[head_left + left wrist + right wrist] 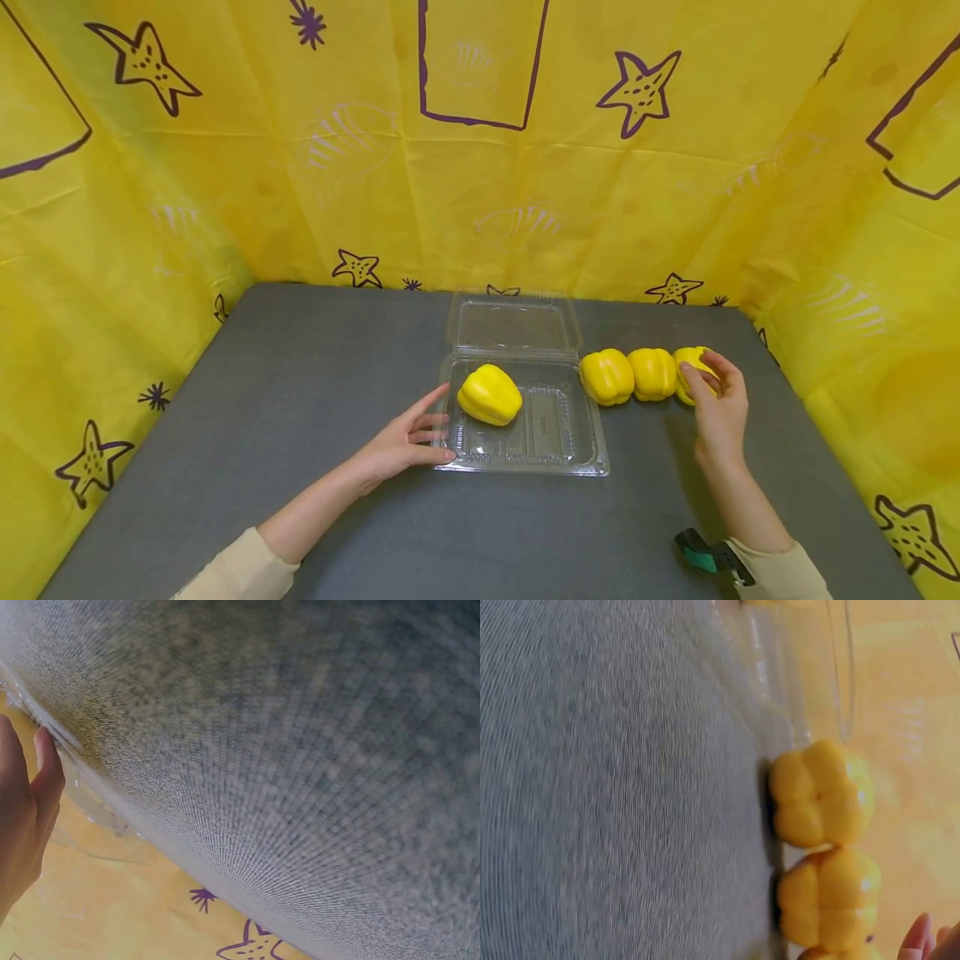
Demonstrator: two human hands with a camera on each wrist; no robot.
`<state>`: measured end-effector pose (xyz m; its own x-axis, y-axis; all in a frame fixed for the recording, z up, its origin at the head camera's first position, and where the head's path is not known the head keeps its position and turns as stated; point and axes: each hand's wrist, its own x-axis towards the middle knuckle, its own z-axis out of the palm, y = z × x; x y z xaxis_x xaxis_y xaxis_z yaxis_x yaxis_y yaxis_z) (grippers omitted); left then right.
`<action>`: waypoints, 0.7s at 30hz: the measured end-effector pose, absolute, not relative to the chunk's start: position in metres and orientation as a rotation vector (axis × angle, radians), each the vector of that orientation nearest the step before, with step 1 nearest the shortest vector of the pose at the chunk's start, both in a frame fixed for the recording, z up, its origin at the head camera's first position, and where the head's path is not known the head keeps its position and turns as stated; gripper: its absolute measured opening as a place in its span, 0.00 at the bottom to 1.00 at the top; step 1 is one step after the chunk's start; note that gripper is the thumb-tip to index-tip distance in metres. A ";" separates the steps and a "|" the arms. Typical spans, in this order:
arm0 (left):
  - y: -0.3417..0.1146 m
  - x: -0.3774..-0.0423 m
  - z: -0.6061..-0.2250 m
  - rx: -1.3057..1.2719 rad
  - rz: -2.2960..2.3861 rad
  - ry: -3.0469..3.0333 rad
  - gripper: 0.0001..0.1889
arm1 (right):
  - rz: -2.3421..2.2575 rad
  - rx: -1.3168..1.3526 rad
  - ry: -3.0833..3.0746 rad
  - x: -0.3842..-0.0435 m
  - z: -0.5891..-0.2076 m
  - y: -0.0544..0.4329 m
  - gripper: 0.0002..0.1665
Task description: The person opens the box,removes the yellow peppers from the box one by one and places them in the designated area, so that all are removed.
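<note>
A clear plastic clamshell container (555, 458) lies on the table with its lid (517, 327) folded back. Inside, toward the left, is one yellow bell pepper (490, 395). My left hand (408, 440) rests against the container's left side, fingers extended and thumb at the front corner. Right of the container, three more bell peppers form a row: a near one (607, 377), a middle one (652, 374) and an end one (686, 375). Over the end one is my right hand (722, 408), thumb and fingers spread. In the right wrist view its fingertips (916, 939) appear above the peppers.
The dark grey table (337, 350) carries the container and peppers. A yellow curtain (262, 167) with starfish and fish drawings encloses its back and sides. A dark and green band (708, 557) is on the right wrist, by the sleeve.
</note>
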<state>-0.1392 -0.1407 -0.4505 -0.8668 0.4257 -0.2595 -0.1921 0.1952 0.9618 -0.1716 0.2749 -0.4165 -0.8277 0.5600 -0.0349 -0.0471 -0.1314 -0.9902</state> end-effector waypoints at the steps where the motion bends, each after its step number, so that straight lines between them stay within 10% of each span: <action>1: -0.141 -0.139 -0.450 0.218 1.717 2.000 0.49 | 2.016 -0.548 -1.752 -0.171 -0.416 0.271 0.21; 21: -0.140 -0.139 -0.450 0.210 1.715 2.013 0.50 | 2.229 -0.310 -2.057 -0.165 -0.402 0.220 0.25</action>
<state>-0.1387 -0.1401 -0.4503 -0.8711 0.4166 -0.2600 -0.1906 0.2011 0.9608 -0.1654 0.2196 -0.4018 -0.9751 0.2044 -0.0863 0.0696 -0.0875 -0.9937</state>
